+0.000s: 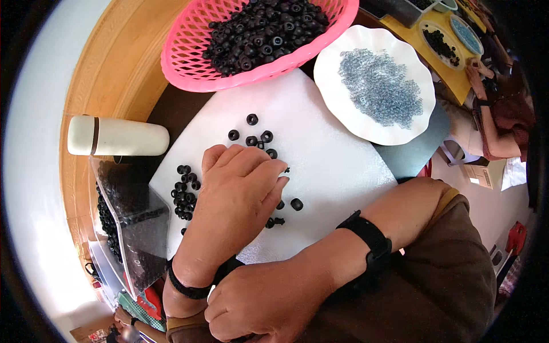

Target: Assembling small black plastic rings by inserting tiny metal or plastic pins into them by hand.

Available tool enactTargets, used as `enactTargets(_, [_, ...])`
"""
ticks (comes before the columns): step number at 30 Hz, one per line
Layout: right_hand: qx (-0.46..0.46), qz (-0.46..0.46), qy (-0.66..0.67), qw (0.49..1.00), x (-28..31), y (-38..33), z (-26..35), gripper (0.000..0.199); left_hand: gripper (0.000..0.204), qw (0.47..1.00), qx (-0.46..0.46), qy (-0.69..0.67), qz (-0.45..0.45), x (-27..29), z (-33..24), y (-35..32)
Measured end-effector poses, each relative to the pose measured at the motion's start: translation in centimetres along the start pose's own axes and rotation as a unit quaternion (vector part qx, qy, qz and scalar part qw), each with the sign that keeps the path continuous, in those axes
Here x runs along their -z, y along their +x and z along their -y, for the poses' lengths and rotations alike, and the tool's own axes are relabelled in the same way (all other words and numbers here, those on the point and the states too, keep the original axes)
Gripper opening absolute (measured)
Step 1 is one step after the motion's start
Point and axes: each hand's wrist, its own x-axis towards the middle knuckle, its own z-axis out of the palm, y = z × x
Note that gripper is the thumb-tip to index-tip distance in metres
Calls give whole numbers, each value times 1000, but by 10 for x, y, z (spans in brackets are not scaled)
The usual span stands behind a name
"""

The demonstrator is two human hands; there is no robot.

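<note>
On a white, slightly shiny sheet (331,171), several small black ring-shaped pieces (267,136) are spread loosely, and the bare left hand (234,188) is placed among them with its back turned up. The fingers of this hand are bent, and near their tips a little black part is seen only at its edge; whether it is grasped or only touched cannot be told, so the state of this grip remains unclear. Some loose pieces are seen above the knuckles, and others lie to the right, below the thumb. A denser cluster of the same black pieces (190,198) is gathered just beside the left hand, on its left side.

The bare right hand (257,297) is held low, near the left wrist, with its fingers curled under; its inner side is hidden, and it cannot be told whether anything is grasped. A black band is worn on each wrist.

At the top, a pink, lattice-sided plastic basket (213,87) is filled with many black pieces. To its right, a white plate with a wavy rim (329,68) is covered in the middle by small clear bluish rings (380,86).
</note>
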Motion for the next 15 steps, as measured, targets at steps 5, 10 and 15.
enactTargets(5, [34, -70, 54, 995, -12, 2, -5, 12, 14, 997, -78, -22, 13, -1, -26, 38])
enactTargets(10, [66, -84, 67, 992, -10, 2, 2, 14, 5, 994, -106, -29, 12, -27, -30, 78])
enactTargets(15, [72, -112, 80, 988, -13, 5, 0, 15, 7, 996, -91, -8, 7, -38, -16, 92])
